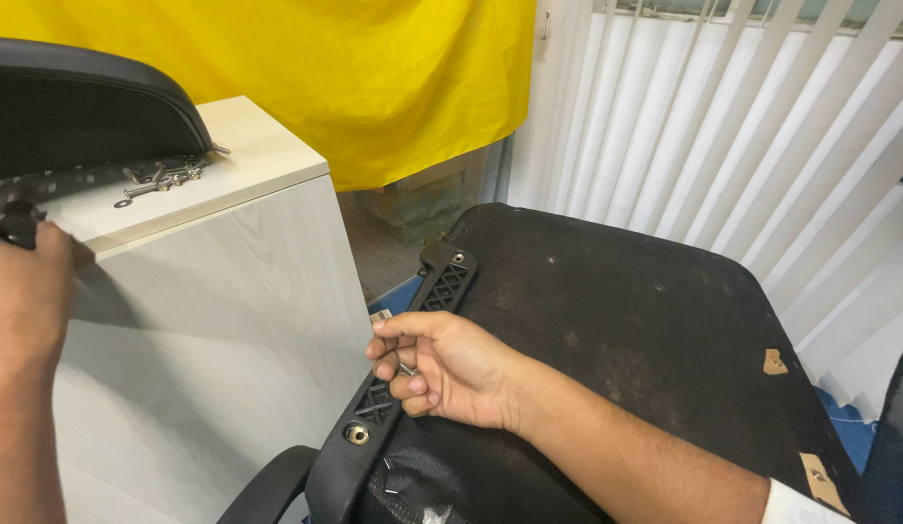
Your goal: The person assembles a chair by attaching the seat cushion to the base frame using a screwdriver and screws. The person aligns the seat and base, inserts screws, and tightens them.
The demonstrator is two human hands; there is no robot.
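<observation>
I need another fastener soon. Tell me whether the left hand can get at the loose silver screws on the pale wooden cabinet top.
Probably yes. The left hand sits at the pale wooden cabinet's front edge, the loose silver screws lie just beyond it, nothing between, though its grip holds a small dark object.

Cabinet [228,281] stands left; screws [165,177] lie on its top, chair back [73,107] resting over them. Overturned seat base [626,330] lies right of cabinet, armrest bracket [413,359] along its left edge. Right hand [451,369] on bracket. Left hand [25,301] at cabinet's left edge. Blinds [742,126] behind seat.
</observation>
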